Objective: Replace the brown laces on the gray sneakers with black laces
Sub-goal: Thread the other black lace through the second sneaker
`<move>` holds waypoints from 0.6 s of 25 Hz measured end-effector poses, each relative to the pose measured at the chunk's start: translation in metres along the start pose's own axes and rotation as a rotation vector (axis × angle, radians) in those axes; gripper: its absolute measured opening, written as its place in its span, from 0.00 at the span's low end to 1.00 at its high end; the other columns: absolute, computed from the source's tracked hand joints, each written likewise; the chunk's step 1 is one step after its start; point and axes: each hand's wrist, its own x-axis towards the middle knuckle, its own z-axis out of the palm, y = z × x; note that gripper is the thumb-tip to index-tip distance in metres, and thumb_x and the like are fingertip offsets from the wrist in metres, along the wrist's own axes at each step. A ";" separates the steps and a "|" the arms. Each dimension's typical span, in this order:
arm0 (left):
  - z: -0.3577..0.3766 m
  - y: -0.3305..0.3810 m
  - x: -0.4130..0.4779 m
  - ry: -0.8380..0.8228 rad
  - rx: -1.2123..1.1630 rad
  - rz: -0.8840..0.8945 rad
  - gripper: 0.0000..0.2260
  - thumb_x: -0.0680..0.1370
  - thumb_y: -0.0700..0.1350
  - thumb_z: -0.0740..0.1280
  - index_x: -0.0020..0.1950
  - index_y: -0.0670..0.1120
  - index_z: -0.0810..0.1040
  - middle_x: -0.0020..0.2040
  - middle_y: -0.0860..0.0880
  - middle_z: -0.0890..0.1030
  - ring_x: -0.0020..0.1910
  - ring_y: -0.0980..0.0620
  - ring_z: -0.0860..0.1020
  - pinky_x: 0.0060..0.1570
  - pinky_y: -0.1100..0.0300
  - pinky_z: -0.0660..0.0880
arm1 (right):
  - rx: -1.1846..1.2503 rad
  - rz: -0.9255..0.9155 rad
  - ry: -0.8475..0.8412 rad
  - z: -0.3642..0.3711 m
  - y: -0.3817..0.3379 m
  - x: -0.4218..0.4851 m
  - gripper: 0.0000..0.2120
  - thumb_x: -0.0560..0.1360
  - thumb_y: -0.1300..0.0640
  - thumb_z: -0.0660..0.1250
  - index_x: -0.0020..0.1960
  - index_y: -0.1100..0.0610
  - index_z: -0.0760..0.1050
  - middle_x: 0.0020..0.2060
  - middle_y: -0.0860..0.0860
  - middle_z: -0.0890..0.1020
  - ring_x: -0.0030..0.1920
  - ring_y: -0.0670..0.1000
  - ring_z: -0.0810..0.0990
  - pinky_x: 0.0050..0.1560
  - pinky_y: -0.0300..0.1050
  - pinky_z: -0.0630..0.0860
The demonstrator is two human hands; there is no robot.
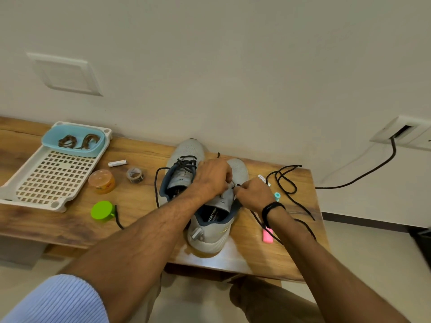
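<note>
Step in hand: threading of the black lace through the eyelets of the near gray sneaker, judged to be at an early stage, since no crossed lacing is seen on it and most of the lace lies loose. Left hand: fingers curled down over the forefoot and tongue of the near gray sneaker, by which the upper is gripped and steadied; the exact fingertip contact is hidden. Right hand: closed in a pinch on the black lace just beside the left hand's fingertips, at the eyelet row. Black lace: run outward to the right of the right hand in loose loops on the wooden table, with a further strand trailed past the right forearm. Far gray sneaker: just beyond and left of the left hand, beside the near one, already laced in black with the ends left untied. Brown laces: well to the left of the left hand, coiled in a blue tub set on a white perforated tray; removal is judged complete. Next move, as judged: the lace tip to be fed through the next eyelet and drawn taut, both ends kept even, the tongue held flat
</note>
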 end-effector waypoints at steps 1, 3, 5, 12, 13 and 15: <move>0.000 -0.001 -0.001 -0.002 0.007 0.005 0.06 0.74 0.46 0.74 0.50 0.53 0.84 0.54 0.53 0.83 0.54 0.52 0.79 0.56 0.57 0.68 | 0.119 0.040 -0.021 -0.001 0.002 0.003 0.11 0.76 0.59 0.64 0.36 0.62 0.77 0.32 0.54 0.75 0.35 0.51 0.74 0.37 0.45 0.72; 0.002 0.001 -0.003 0.003 0.036 0.028 0.07 0.73 0.50 0.75 0.51 0.54 0.84 0.55 0.54 0.81 0.55 0.51 0.78 0.59 0.53 0.65 | 0.336 0.110 -0.064 -0.003 0.009 0.009 0.11 0.74 0.68 0.62 0.33 0.61 0.73 0.31 0.55 0.72 0.34 0.50 0.71 0.36 0.46 0.70; 0.002 0.004 -0.005 0.020 0.073 0.047 0.09 0.72 0.52 0.75 0.50 0.55 0.84 0.55 0.53 0.80 0.56 0.50 0.77 0.60 0.52 0.63 | 0.404 0.129 -0.112 -0.004 0.013 0.014 0.11 0.74 0.71 0.61 0.35 0.60 0.73 0.33 0.54 0.72 0.34 0.49 0.71 0.36 0.44 0.69; 0.015 0.014 -0.012 0.118 0.535 0.184 0.08 0.76 0.43 0.67 0.53 0.48 0.83 0.58 0.46 0.77 0.63 0.44 0.70 0.61 0.48 0.65 | 0.332 0.075 -0.065 0.000 0.010 0.009 0.12 0.75 0.65 0.64 0.33 0.59 0.77 0.32 0.53 0.76 0.36 0.49 0.73 0.37 0.43 0.73; 0.016 0.015 -0.013 0.115 0.540 0.181 0.07 0.76 0.42 0.67 0.52 0.47 0.82 0.58 0.45 0.77 0.63 0.43 0.70 0.60 0.48 0.65 | 0.301 0.054 -0.067 0.000 0.009 0.008 0.11 0.75 0.64 0.64 0.35 0.59 0.79 0.33 0.53 0.77 0.37 0.49 0.74 0.39 0.44 0.74; 0.016 0.016 -0.014 0.112 0.515 0.155 0.07 0.76 0.41 0.66 0.51 0.47 0.81 0.58 0.44 0.77 0.62 0.43 0.70 0.59 0.48 0.66 | 0.248 0.028 -0.068 -0.002 0.008 0.008 0.11 0.76 0.64 0.64 0.37 0.59 0.80 0.32 0.52 0.77 0.36 0.48 0.74 0.38 0.43 0.74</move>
